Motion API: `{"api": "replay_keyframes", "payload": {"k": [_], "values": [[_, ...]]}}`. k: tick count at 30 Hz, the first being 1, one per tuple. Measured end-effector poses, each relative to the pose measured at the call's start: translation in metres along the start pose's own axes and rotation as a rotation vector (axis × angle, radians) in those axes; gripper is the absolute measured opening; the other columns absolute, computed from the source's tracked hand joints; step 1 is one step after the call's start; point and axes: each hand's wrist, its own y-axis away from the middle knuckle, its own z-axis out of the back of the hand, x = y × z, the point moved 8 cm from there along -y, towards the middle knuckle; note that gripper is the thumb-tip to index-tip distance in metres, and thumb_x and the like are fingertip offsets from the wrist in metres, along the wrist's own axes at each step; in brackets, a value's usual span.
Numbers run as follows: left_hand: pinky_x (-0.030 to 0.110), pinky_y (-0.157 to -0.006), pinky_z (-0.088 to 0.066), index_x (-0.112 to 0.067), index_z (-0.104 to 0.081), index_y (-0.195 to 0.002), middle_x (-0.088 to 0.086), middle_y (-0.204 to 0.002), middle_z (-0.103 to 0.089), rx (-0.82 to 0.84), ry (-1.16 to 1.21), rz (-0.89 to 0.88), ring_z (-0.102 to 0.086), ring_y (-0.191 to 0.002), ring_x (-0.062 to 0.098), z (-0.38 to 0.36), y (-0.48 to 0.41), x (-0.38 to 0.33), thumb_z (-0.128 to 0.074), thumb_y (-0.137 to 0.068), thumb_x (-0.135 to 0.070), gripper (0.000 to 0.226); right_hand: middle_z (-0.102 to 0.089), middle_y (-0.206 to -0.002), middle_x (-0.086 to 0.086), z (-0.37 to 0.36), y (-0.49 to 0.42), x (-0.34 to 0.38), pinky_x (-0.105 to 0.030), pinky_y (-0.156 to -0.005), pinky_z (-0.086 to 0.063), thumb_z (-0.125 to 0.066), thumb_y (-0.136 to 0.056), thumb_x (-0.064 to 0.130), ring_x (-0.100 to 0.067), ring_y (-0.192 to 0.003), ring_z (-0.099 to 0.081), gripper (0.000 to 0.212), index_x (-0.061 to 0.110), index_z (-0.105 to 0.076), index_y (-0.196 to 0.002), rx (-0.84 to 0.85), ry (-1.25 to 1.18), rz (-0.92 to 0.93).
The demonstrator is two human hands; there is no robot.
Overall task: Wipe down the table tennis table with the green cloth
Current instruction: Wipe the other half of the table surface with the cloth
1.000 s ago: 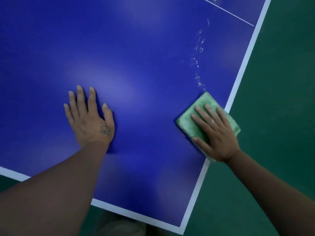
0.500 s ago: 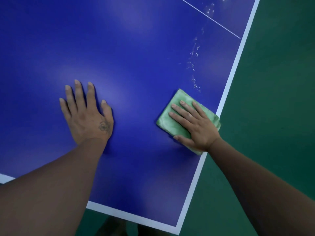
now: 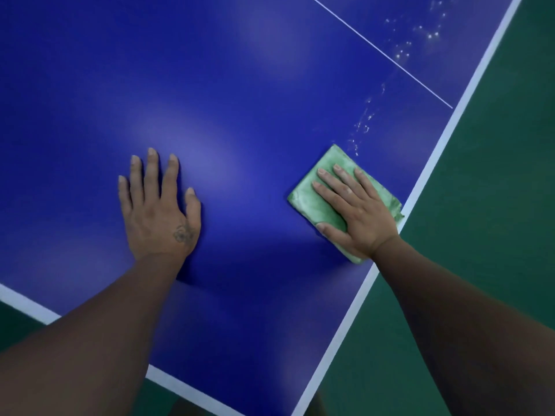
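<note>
The cloth [image 3: 312, 202] lies folded into a thick green pad under the right hand [image 3: 357, 217], close to the white edge line [image 3: 426, 166] of the blue worktop [image 3: 240, 85]. That hand is flat and open, fingers spread over the pad and pressing it down rather than pinching it; the heel of the palm sits over the pad's near corner, which just overlaps the edge line. The left hand [image 3: 159, 211] is also flat and open, holding nothing, palm down on the worktop well to the left of the cloth.

The cloth looks soft, light and limp, probably damp, so it should slide easily on the smooth surface but bunch or unfold if pushed from one corner. A broad palm over its middle, as now, seems the best hold. A trail of droplets [image 3: 363, 121] starts just beyond the fingertips and runs away from the hand, so that strip likely remains to be wiped.
</note>
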Motion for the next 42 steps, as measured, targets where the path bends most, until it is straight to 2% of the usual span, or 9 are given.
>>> {"api": "replay_keyframes", "payload": {"k": [5, 9, 11, 16, 24, 28, 32, 38, 42], "values": [[0.057, -0.135, -0.009, -0.016, -0.031, -0.171, 0.011, -0.18, -0.02, -0.007, -0.026, 0.015, -0.011, -0.168, 0.034, -0.002, 0.0, -0.007, -0.034, -0.112, -0.039, 0.063, -0.023, -0.18, 0.006, 0.011, -0.02, -0.031, -0.06, -0.134, -0.015, -0.047, -0.109, 0.06, -0.022, -0.169, -0.014, 0.073, 0.025, -0.032, -0.171, -0.027, -0.014, 0.073], [0.057, -0.135, -0.004, -0.013, -0.024, -0.173, 0.012, -0.182, -0.013, -0.004, -0.011, 0.327, -0.007, -0.168, 0.036, -0.005, 0.033, -0.059, -0.034, -0.111, -0.036, 0.067, -0.021, -0.18, 0.008, 0.013, -0.037, -0.049, -0.058, -0.135, -0.013, -0.043, -0.111, 0.059, -0.02, -0.169, -0.011, 0.07, 0.027, -0.029, -0.172, -0.012, -0.008, 0.131], [0.055, -0.136, -0.002, -0.015, -0.021, -0.174, 0.01, -0.182, -0.011, -0.003, -0.029, 0.394, -0.005, -0.168, 0.035, -0.012, 0.049, -0.085, -0.037, -0.112, -0.04, 0.068, -0.023, -0.18, 0.007, 0.015, -0.041, -0.052, -0.058, -0.135, -0.013, -0.042, -0.112, 0.051, -0.021, -0.169, -0.013, 0.065, 0.027, -0.031, -0.171, -0.024, -0.017, 0.136], [0.056, -0.136, -0.004, -0.017, -0.022, -0.174, 0.008, -0.182, -0.012, 0.0, -0.051, 0.398, -0.006, -0.169, 0.033, -0.012, 0.047, -0.083, -0.036, -0.113, -0.041, 0.067, -0.024, -0.18, 0.0, 0.019, -0.029, -0.035, -0.062, -0.133, -0.017, -0.041, -0.111, 0.037, -0.027, -0.168, -0.015, 0.064, 0.019, -0.032, -0.171, -0.074, -0.012, 0.037], [0.053, -0.136, -0.005, -0.019, -0.028, -0.172, 0.005, -0.182, -0.016, -0.029, -0.041, 0.409, -0.008, -0.169, 0.03, -0.015, 0.044, -0.08, -0.035, -0.111, -0.044, 0.067, -0.021, -0.181, -0.002, 0.002, -0.079, 0.03, -0.059, -0.135, -0.006, -0.038, -0.107, 0.042, -0.029, -0.169, -0.011, 0.068, 0.02, -0.031, -0.171, -0.103, -0.03, -0.198], [0.053, -0.136, -0.004, -0.021, -0.026, -0.173, 0.002, -0.182, -0.013, -0.011, -0.04, 0.424, -0.005, -0.169, 0.027, -0.017, 0.043, -0.079, -0.032, -0.111, -0.046, 0.067, -0.017, -0.182, 0.001, 0.004, -0.121, 0.022, -0.055, -0.135, 0.0, -0.036, -0.107, 0.046, -0.025, -0.169, -0.008, 0.069, 0.024, -0.028, -0.172, -0.081, -0.078, -0.211], [0.051, -0.137, -0.004, -0.022, -0.026, -0.173, 0.002, -0.182, -0.014, -0.031, -0.052, 0.421, -0.005, -0.169, 0.025, -0.015, 0.046, -0.079, -0.032, -0.111, -0.046, 0.066, -0.022, -0.181, 0.002, 0.009, -0.125, -0.008, -0.053, -0.135, -0.005, -0.042, -0.107, 0.047, -0.024, -0.169, -0.013, 0.068, 0.025, -0.032, -0.171, -0.11, -0.057, -0.161], [0.053, -0.136, -0.006, -0.02, -0.027, -0.172, 0.003, -0.182, -0.015, -0.039, -0.027, 0.412, -0.006, -0.169, 0.026, -0.012, 0.043, -0.081, -0.034, -0.112, -0.043, 0.065, -0.019, -0.181, -0.004, 0.01, -0.086, -0.011, -0.057, -0.135, -0.006, -0.038, -0.109, 0.048, -0.029, -0.169, -0.012, 0.069, 0.022, -0.029, -0.172, -0.159, -0.029, -0.435], [0.054, -0.136, -0.008, -0.017, -0.033, -0.17, 0.007, -0.181, -0.021, -0.076, -0.018, 0.4, -0.012, -0.168, 0.031, -0.009, 0.044, -0.081, -0.038, -0.11, -0.041, 0.065, -0.017, -0.181, -0.009, -0.008, -0.053, 0.065, -0.063, -0.133, -0.009, -0.044, -0.109, 0.052, -0.034, -0.169, -0.009, 0.07, 0.023, -0.03, -0.172, -0.14, -0.103, -0.294]]}}
